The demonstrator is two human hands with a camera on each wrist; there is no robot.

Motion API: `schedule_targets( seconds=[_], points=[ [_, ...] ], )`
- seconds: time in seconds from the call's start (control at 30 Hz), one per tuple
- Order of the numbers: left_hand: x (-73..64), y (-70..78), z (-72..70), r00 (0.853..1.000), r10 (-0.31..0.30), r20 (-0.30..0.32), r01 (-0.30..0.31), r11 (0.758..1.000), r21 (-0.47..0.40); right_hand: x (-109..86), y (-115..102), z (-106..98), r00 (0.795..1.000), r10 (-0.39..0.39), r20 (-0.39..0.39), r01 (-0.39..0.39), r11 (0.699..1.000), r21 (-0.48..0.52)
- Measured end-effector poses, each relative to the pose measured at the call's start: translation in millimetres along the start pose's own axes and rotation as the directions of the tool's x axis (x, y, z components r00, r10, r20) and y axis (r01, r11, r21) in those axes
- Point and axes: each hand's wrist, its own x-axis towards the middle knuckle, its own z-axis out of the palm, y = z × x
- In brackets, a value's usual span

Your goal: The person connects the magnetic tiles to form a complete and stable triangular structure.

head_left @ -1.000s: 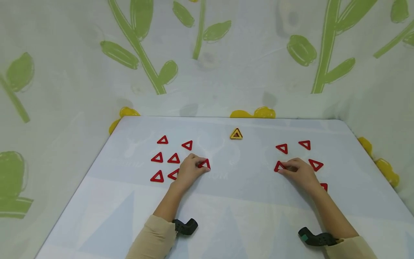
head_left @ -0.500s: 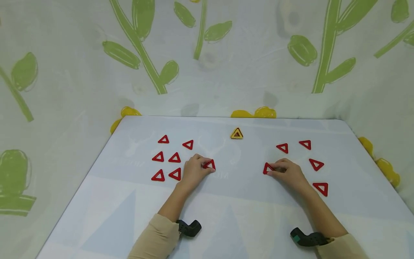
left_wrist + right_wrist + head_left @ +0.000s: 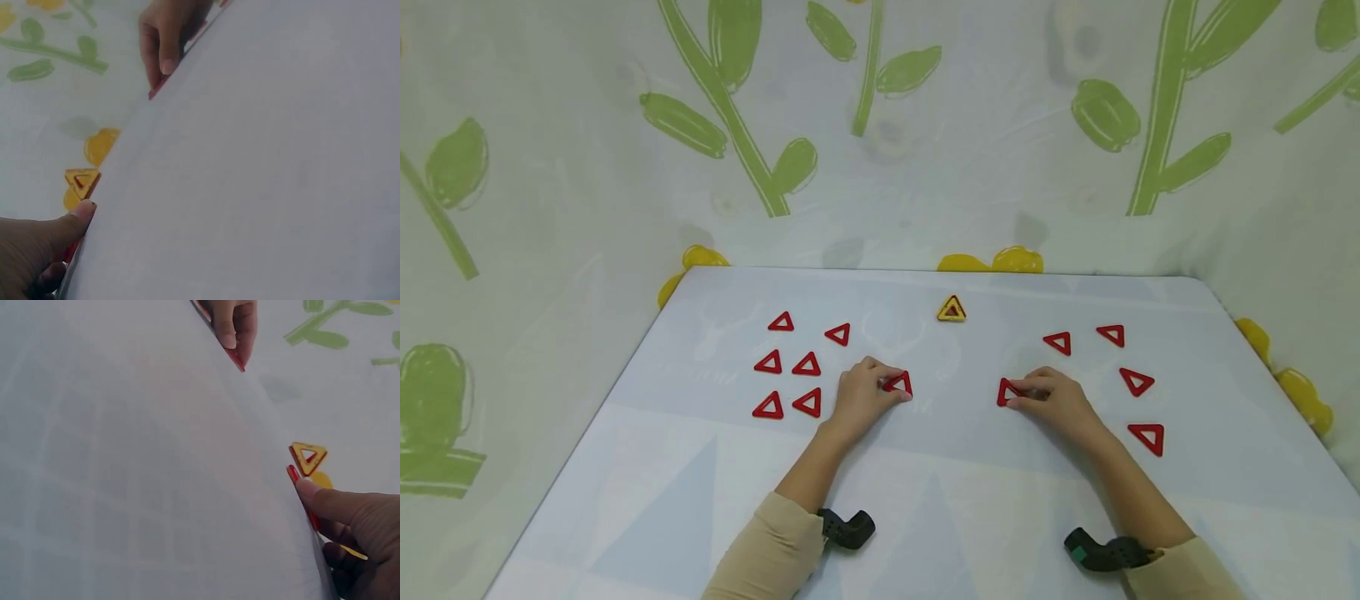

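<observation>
My left hand pinches a red triangle frame between thumb and fingers near the middle of the table. Facing it across a gap, my right hand pinches another red triangle frame by its right side. The two held triangles are apart. Beyond them, toward the far edge, is a yellow triangle with a dark centre, which the right wrist view shows as a yellow triangle with red along its side. In the left wrist view, my thumb largely hides the red piece.
Several loose red triangles lie left of my left hand. Several more red triangles are spread beyond and right of my right hand. The white table ends at a wall printed with green plants.
My right hand has slid leftward with its triangle, uncovering a red triangle near the forearm. The left hand has shifted right with its own. The gap between the held pieces has narrowed.
</observation>
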Motion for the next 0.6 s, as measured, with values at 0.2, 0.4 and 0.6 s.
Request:
schedule_targets(
  seconds=[0.2, 0.4, 0.6],
  points=[
    [1.7, 5.9, 5.8, 1.0, 0.022, 0.003, -0.022, 1.0, 0.003, 3.2, -1, 5, 1.0, -0.018, -0.007, 0.018, 1.0, 0.003],
    [2.6, 10.3, 10.3, 0.999, 0.046, 0.013, -0.045, 0.999, -0.025, 6.1, -1, 12, 0.999, -0.038, -0.004, 0.038, 0.998, 0.042],
    [4.1, 9.1, 15.9, 0.998, 0.061, 0.013, -0.06, 0.997, -0.038, 6.3, -4, 18, 0.997, -0.075, -0.014, 0.076, 0.995, 0.066]
  ],
)
